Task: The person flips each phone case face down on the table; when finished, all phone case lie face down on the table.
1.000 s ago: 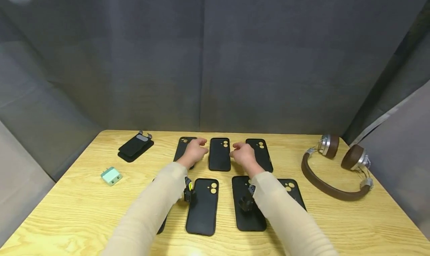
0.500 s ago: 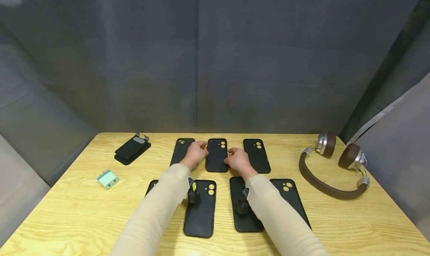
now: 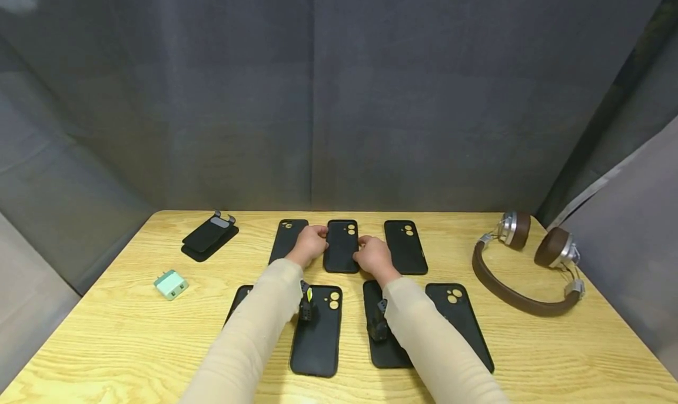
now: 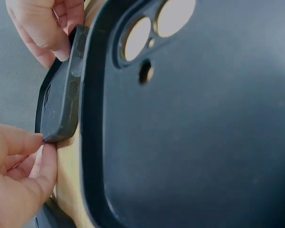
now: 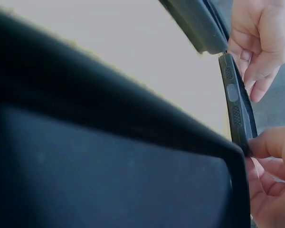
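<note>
The middle case (image 3: pixel 341 246) of the back row lies on the table (image 3: pixel 529 345), camera cutouts at its far end, and both hands are on it. The left hand (image 3: pixel 309 243) meets its left long edge and the right hand (image 3: pixel 372 252) its right long edge, so the case sits between the two sets of fingers. In the left wrist view the fingertips (image 4: pixel 40 142) pinch a near corner of the case (image 4: pixel 61 95), which looks tipped up slightly on that edge; the other hand (image 4: pixel 42 28) presses the far side. In the right wrist view the case (image 5: pixel 235 102) shows edge-on, side buttons visible, held between curled fingers (image 5: pixel 270 142) near and the left hand (image 5: pixel 259 42) beyond. So both hands are curled narrowly on the case's rim, gripping it.

As a judgement, the work is at its start: the grip is made, but the case is barely off the wood and not carried anywhere. The other cases look untouched, so lifting and whatever comes after is left.

On either side in the back row lie the left case (image 3: pixel 288 239) and the right case (image 3: pixel 405 246), each just beside a hand. The front row holds more cases, partly under the sleeves: one (image 3: pixel 318 333) below the left forearm, another (image 3: pixel 461 321) at the right.

Further out are a folded black stand (image 3: pixel 208 237) at the far left, a mint charger (image 3: pixel 171 284) near the left edge, and brown headphones (image 3: pixel 524 262) on the right.
</note>
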`<state>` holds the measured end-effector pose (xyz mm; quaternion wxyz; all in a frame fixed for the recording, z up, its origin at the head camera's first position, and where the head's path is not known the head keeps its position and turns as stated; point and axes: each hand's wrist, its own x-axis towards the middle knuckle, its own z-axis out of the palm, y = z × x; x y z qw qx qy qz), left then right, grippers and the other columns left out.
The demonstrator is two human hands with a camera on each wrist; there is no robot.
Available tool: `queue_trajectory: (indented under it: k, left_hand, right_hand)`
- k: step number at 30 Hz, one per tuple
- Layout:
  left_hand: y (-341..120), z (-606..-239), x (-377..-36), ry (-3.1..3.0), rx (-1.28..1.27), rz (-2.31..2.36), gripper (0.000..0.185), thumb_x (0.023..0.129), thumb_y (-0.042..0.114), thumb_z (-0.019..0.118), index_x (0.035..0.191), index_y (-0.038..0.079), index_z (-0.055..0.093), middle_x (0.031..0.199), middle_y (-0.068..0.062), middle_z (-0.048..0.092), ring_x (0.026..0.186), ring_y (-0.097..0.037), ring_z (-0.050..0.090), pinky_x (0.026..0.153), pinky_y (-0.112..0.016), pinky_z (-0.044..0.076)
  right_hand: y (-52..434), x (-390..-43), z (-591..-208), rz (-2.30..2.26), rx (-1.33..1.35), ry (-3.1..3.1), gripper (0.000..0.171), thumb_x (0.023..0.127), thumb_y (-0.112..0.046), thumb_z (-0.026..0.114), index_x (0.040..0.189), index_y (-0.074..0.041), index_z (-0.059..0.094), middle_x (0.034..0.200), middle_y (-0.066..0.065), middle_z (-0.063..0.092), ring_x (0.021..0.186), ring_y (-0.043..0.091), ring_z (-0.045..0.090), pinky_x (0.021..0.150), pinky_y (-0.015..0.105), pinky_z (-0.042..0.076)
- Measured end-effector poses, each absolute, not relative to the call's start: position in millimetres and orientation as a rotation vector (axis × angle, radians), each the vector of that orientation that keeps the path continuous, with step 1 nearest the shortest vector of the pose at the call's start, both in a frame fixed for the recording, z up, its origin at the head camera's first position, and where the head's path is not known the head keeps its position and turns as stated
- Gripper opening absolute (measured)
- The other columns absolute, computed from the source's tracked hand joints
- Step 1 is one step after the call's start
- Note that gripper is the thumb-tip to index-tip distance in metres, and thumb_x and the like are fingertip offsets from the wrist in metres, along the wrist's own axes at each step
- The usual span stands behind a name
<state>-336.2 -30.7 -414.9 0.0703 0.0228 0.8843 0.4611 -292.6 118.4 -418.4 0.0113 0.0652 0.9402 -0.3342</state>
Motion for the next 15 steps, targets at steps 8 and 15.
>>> queue_trajectory:
  k: [8, 15]
  left_hand:
    - [-28.5, -416.1, -335.8, 2.600, 0.013, 1.505, 0.048, 0.080, -0.014, 0.054, 0.126, -0.002, 0.055, 0.121, -0.019, 0.058, 0.116, -0.029, 0.051, 0.096, -0.036, 0.043]
    - [-26.3, -414.2, -334.5, 2.496, -0.069, 1.633, 0.045, 0.083, -0.013, 0.049, 0.127, -0.003, 0.053, 0.131, -0.018, 0.051, 0.123, -0.028, 0.046, 0.095, -0.037, 0.044]
  right_hand:
    - [117.5, -293.6, -415.5, -1.061, 0.276, 2.913, 0.041, 0.085, -0.011, 0.062, 0.125, -0.004, 0.058, 0.123, 0.014, 0.059, 0.111, 0.031, 0.054, 0.094, 0.041, 0.043]
    - [116.3, -294.9, -414.4, -1.104, 0.345, 2.893, 0.041, 0.083, -0.009, 0.062, 0.123, -0.004, 0.059, 0.123, 0.016, 0.058, 0.107, 0.031, 0.055, 0.091, 0.040, 0.044]
